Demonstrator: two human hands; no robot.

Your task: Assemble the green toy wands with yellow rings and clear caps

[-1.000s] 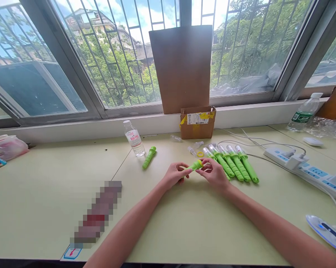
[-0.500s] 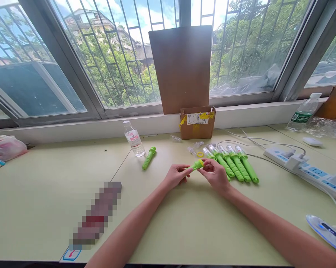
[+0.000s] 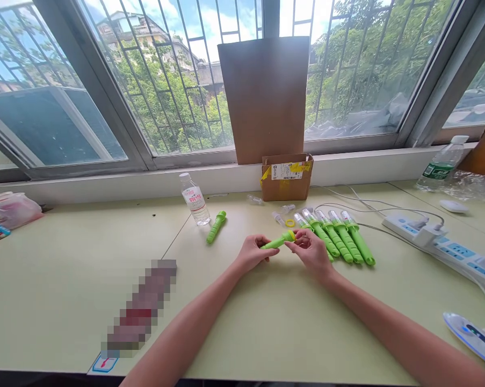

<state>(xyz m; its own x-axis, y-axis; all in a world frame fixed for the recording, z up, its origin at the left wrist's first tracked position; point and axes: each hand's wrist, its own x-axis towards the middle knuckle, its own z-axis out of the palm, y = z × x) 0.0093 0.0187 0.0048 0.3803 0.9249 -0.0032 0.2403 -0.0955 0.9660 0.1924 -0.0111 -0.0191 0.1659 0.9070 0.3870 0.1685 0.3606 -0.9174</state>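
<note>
A green ribbed tube [image 3: 275, 243] with a yellow ring [image 3: 291, 236] at its right end is held between both hands above the table. My left hand [image 3: 253, 251] is closed on the tube's lower part. The fingers of my right hand [image 3: 310, 252] pinch the ringed end. Just right of it lie several green tubes with clear tops [image 3: 339, 236], side by side. Another green tube [image 3: 216, 227] lies apart, to the left. Behind my hands are a loose yellow ring [image 3: 290, 223] and small clear caps [image 3: 279, 218].
Beyond are a small cardboard box [image 3: 286, 185], an upright cardboard sheet [image 3: 268, 102] and a water bottle [image 3: 195, 200]. At the right are a power strip [image 3: 447, 242], cables and a green-labelled bottle [image 3: 439, 167]. A blurred-out object [image 3: 143, 306] lies front left.
More of the green tube's shaft shows between my hands, as the left fingers have shifted along it. The whole view has moved slightly.
</note>
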